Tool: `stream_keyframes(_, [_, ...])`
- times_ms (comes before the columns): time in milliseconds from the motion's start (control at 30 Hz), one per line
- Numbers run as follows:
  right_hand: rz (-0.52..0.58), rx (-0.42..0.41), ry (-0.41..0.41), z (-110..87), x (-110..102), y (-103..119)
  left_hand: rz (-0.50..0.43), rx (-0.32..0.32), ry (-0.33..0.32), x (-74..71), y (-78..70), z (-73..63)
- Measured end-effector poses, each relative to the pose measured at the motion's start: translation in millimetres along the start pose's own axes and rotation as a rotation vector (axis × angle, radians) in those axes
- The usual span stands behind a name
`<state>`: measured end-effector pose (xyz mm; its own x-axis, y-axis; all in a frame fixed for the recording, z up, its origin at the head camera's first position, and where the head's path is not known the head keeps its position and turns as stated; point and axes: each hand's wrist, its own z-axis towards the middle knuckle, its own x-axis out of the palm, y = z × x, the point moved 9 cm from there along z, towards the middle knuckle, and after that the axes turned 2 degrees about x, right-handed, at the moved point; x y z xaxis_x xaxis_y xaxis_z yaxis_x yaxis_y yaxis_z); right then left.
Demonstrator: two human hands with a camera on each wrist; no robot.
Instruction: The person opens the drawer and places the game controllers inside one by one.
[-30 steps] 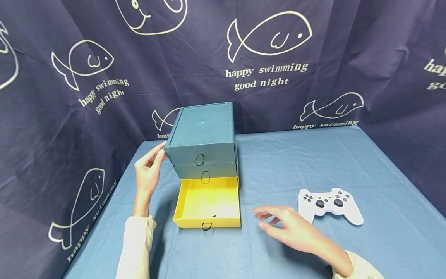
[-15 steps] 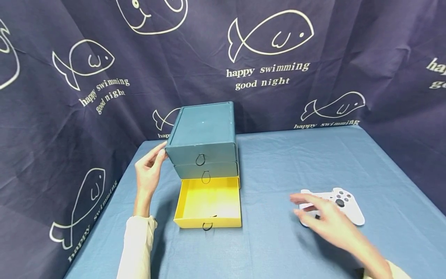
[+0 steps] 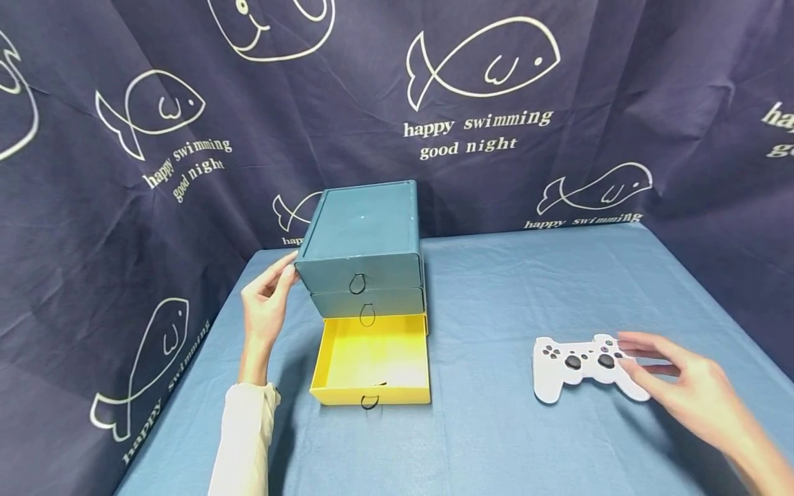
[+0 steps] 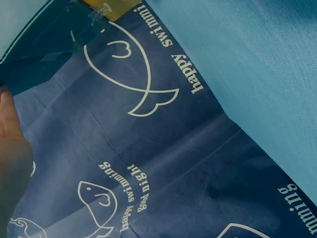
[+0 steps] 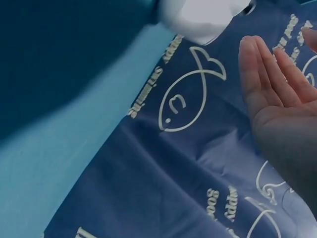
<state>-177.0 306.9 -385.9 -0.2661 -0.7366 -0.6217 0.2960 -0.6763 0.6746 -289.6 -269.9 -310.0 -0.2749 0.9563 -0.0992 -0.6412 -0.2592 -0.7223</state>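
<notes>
A small drawer cabinet (image 3: 366,224) with a teal top and two teal drawer fronts stands left of centre in the head view. Its lowest drawer, a yellow one (image 3: 375,394), is pulled out and shows a bare yellow floor apart from a tiny dark mark. My left hand (image 3: 265,303) touches the cabinet's upper left front corner with its fingertips; part of them is hidden behind the edge. At the right lies a white game controller (image 3: 552,372). Beside its right grip is my right hand (image 3: 695,386), fingers extended and thumb apart, its fingertips overlapping the controller's edge in this view.
Blue cloth (image 3: 484,427) covers the table. Dark blue curtains (image 3: 477,186) with white fish drawings and lettering hang behind it and along both sides. Small dark loop pulls (image 3: 369,402) hang on the drawer fronts.
My right hand has moved rightward from beside the yellow drawer, across the controller, to its right end. The left hand, cabinet and controller have stayed in place.
</notes>
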Motion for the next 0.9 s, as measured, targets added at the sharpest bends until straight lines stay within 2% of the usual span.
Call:
stream_keyframes(300, [0.023,0.031,0.052,-1.2,-1.9,-31.0,0.000,-0.008,0.000,-0.3,0.7,-0.1])
stream_keyframes(467, [-0.014,0.053,0.117,-2.3,3.6,-45.7,-0.002,-0.012,0.001,-0.4,1.3,-0.1])
stream_keyframes(767, [-0.063,0.070,0.233,-1.6,15.9,-57.6,-0.015,-0.009,-0.002,-0.7,1.1,0.1])
stream_keyframes(900, [-0.027,0.068,0.279,-2.0,21.3,-61.8,-0.014,-0.006,0.000,-0.7,1.7,0.1])
